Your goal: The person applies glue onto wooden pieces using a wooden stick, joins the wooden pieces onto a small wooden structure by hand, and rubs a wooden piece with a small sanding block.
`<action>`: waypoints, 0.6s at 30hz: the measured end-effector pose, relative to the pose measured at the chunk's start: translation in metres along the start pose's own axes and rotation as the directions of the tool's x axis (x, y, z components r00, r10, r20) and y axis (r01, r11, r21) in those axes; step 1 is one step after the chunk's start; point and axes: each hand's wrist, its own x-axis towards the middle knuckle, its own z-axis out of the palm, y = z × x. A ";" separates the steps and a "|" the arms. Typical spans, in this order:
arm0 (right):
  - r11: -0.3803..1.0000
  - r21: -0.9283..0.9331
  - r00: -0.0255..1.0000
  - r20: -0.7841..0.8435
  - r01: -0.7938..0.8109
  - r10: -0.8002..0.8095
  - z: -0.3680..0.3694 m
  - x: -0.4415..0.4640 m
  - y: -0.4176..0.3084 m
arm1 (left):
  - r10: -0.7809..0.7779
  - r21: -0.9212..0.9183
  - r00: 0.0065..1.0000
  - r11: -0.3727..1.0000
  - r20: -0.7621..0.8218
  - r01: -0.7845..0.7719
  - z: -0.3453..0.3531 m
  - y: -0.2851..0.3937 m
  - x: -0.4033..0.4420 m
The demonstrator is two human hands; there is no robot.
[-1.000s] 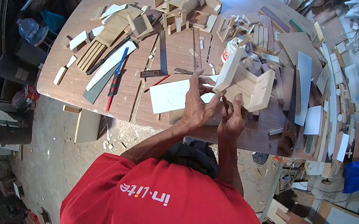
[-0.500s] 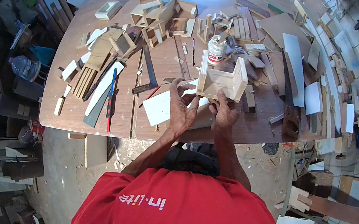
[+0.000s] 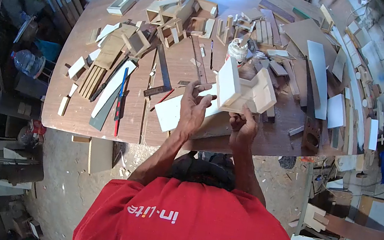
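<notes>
A small pale wooden assembly, two upright panels joined by a crosspiece and a base, is held tilted above the near part of the table. My right hand pinches its lower near edge, thumb on top. Beside its left panel is my left hand, open with fingers apart; whether a fingertip touches the panel I cannot tell. Under the hands lies a white board. Just behind the assembly stands a white jar, its lower part partly hidden.
On the brown table, several wooden box frames stand at the back. A metal square, a red pencil and a blue-and-red tool lie to the left. Wood offcuts and long strips crowd the right side.
The wooden assembly has turned and tilted, showing its left panel's outer face, and shifted slightly right. My left hand has come off its lower edge and opened; the right keeps its grip.
</notes>
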 end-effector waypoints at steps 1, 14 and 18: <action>0.999 0.045 0.999 0.046 0.004 -0.006 -0.005 0.001 0.001 | -0.081 -0.072 0.997 0.994 0.019 0.082 -0.003 0.001 0.004; 0.986 -0.038 0.939 0.313 0.163 -0.143 -0.043 0.006 -0.008 | -0.021 -0.138 0.880 0.986 0.474 0.098 -0.025 0.037 0.021; 0.975 0.221 0.862 0.489 0.028 -0.136 -0.037 0.005 -0.027 | -0.014 -0.177 0.846 0.976 0.533 0.128 -0.027 0.047 0.016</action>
